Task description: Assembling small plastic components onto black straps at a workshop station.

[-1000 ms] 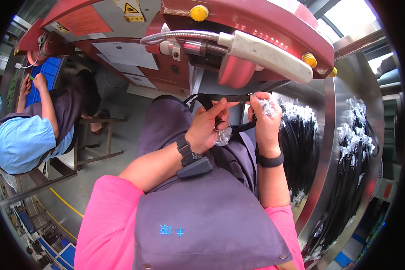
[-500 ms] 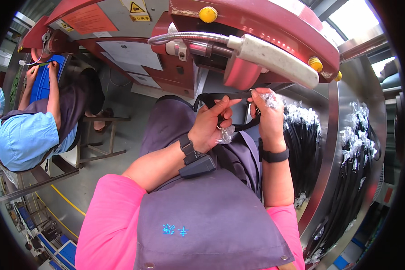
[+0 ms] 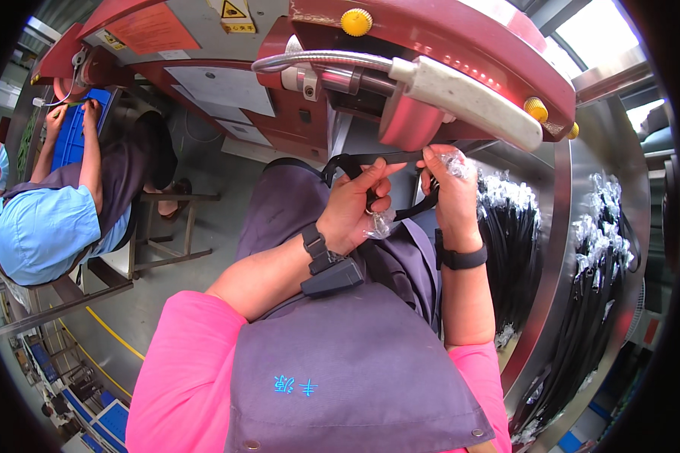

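A black strap (image 3: 390, 158) runs taut between my two hands, just below the red wheel (image 3: 408, 121) of the machine. My left hand (image 3: 347, 205) is closed on the strap, thumb pressed along it, and a loop of it hangs beneath the fingers. Clear plastic wrap (image 3: 381, 224) covers an end of the strap at the left palm. My right hand (image 3: 453, 198) pinches the strap's other part between thumb and fingers, with more clear plastic wrap (image 3: 454, 162) bunched over the thumb side. Part of the strap behind the hands is hidden.
The red machine (image 3: 446, 45) with a pale guard (image 3: 468, 102) stands ahead. To the right, a metal trough (image 3: 555, 226) holds many black straps (image 3: 510, 249) with plastic-wrapped ends; another bundle (image 3: 597, 279) lies beyond. At left a seated co-worker (image 3: 45, 226) works by a blue crate (image 3: 74, 136).
My hands keep almost the same hold on the strap under the wheel. The whole view has shifted slightly, and the co-worker's hands have moved a little.
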The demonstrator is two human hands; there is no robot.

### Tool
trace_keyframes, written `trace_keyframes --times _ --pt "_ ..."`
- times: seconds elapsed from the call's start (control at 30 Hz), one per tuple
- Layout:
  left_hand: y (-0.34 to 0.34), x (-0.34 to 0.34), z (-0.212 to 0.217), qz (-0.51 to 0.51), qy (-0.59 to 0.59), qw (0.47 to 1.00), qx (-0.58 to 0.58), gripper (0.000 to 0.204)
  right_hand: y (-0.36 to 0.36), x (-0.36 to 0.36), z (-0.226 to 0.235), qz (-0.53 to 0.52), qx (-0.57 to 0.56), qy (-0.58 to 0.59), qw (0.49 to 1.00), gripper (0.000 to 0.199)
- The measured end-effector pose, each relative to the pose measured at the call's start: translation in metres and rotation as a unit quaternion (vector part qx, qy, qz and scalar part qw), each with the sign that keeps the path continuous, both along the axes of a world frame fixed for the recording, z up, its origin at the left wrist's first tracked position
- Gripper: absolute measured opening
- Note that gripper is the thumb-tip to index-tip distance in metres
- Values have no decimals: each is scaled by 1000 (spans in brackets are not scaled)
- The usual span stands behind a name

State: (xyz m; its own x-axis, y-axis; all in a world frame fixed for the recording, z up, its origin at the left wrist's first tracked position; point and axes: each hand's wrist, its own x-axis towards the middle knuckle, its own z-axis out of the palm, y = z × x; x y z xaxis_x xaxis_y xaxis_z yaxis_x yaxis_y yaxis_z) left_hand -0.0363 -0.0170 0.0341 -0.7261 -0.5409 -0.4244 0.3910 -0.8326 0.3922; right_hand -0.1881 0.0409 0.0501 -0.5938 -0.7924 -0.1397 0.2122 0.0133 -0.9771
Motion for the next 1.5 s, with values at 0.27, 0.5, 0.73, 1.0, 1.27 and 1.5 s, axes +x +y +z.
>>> trace_keyframes --times 0.27,0.5,0.73,1.0,1.27,1.5 --pt "0 -5 3 -19 11 1000 -6 34 2 -4 4 -6 -14 12 1000 13" --pt "7 -17 0 -57 18 997 48 36 9 0 -3 -84 -94 29 992 11" --pt "29 -26 -15 -77 -58 991 93 20 17 15 -15 -124 -178 -101 971 14" --pt "15 -1 -45 -135 -7 980 146 23 45 -27 -4 -127 -112 -122 978 17" --pt "-5 1 -54 -81 -14 997 -10 23 53 -4 -3 153 139 -3 978 40" --pt "-3 7 -52 -3 -11 995 -95 19 38 10 -2 227 256 173 924 31"
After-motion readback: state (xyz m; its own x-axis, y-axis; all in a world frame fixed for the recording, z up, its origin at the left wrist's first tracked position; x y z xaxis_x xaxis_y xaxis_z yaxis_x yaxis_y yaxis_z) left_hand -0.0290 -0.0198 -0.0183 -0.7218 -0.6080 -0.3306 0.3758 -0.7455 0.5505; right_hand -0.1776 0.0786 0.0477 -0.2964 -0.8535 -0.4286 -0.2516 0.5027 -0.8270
